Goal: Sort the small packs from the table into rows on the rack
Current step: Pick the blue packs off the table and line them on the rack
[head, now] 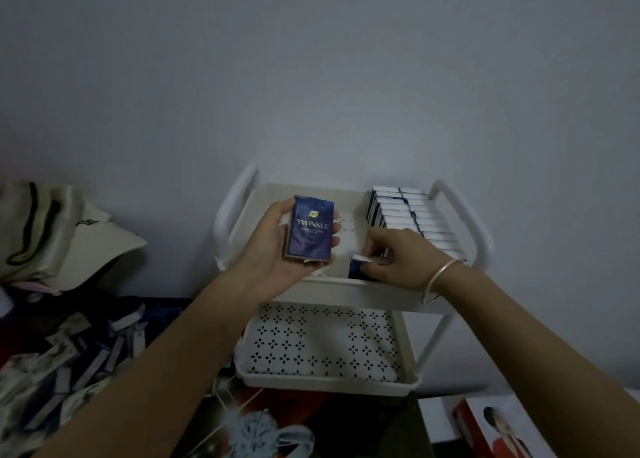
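Against the grey wall [311, 76], your left grip [273, 248] curls round a blue pack [310, 230] over the rack [482, 236], while your right grip [398, 260] pinches a second pack [357, 269] at the front edge of its top tray [332, 289], just beside two rows [410, 215] of packs along the right side, with loose packs [69, 353] heaped lower left.

The rack [346, 289] stands before the wall [311, 76], right of the loose pile of packs [69, 353] on the table [363, 423]; a cap [100, 243] lies behind that pile; two rows of packs [412, 215] stand along the right side of the top tray [311, 191], above the lower tray [322, 383]; the left grip [277, 243] holds a pack [310, 230] over the tray's left part; the right grip [401, 256] pinches a second pack [358, 267] in the near right corner, before the rows; a box [495, 426] lies nearest, far right.
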A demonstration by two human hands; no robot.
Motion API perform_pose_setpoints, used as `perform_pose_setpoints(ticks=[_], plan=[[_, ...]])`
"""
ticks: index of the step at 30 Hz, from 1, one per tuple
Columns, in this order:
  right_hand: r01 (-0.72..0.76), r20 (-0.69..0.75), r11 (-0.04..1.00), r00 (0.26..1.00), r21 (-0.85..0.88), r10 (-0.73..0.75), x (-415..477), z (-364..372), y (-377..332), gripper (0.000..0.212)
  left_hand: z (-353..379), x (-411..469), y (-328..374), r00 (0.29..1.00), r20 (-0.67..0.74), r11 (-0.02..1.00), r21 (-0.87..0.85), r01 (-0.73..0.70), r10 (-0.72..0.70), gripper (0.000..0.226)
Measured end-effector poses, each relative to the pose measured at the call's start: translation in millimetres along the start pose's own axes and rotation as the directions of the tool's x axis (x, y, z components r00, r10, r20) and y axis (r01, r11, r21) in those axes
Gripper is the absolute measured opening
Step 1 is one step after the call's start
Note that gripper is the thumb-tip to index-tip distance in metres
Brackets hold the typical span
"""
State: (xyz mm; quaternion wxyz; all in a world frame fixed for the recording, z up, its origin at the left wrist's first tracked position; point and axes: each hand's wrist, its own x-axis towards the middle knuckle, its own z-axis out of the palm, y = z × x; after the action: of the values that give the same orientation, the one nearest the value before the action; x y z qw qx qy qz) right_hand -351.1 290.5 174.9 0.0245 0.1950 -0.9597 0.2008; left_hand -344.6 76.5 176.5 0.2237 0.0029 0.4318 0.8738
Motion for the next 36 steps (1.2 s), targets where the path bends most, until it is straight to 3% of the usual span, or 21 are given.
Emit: perform_pose_setpoints(ticks=[7, 11, 15, 20, 22, 24, 27, 33, 36], plan=[[0.014, 0.049, 0.988, 0.999, 0.157, -0.022, -3, -1, 8, 0.004, 7, 31, -5, 0.967, -0.096, 0.870, 0.463, -0.168, 0.238, 0.052], [0.010, 0.016, 0.980, 1.000, 0.201, -0.013, -4, -5, 8, 0.020, 4, 51, -12, 0.946, -0.129, 0.843, 0.501, -0.195, 0.296, 0.034], [0.075, -0.041, 0.985, 0.997, 0.152, -0.069, -8, -7, 6, 0.033, 4, 60, -17, 0.920, -0.124, 0.741, 0.637, -0.212, 0.371, 0.017], [0.079, -0.097, 0.980, 0.993, 0.180, -0.063, -15, -3, 7, 0.036, 5, 66, -21, 0.898, -0.204, 0.728, 0.665, -0.165, 0.390, 0.017], [0.062, -0.119, 0.981, 0.992, 0.183, -0.041, -15, -1, 8, 0.034, 7, 67, -23, 0.893, -0.198, 0.674, 0.724, -0.145, 0.405, 0.023], [0.052, -0.150, 0.983, 0.988, 0.174, -0.025, -15, 0, 9, 0.034, 11, 65, -24, 0.923, -0.116, 0.621, 0.769, -0.151, 0.368, 0.024], [0.039, -0.219, 0.976, 0.976, 0.213, 0.009, -16, 0, 11, 0.035, 15, 62, -26, 0.982, -0.010, 0.612, 0.783, -0.109, 0.188, 0.021], [0.029, -0.455, 0.977, 0.888, 0.210, 0.071, -22, -1, 10, 0.034, 10, 61, -20, 0.997, -0.009, 0.563, 0.825, 0.052, -0.079, 0.011], [0.013, -0.494, 0.972, 0.863, 0.234, 0.107, -22, -3, 9, 0.037, 13, 59, -20, 0.992, -0.005, 0.541, 0.838, 0.075, -0.130, 0.019]])
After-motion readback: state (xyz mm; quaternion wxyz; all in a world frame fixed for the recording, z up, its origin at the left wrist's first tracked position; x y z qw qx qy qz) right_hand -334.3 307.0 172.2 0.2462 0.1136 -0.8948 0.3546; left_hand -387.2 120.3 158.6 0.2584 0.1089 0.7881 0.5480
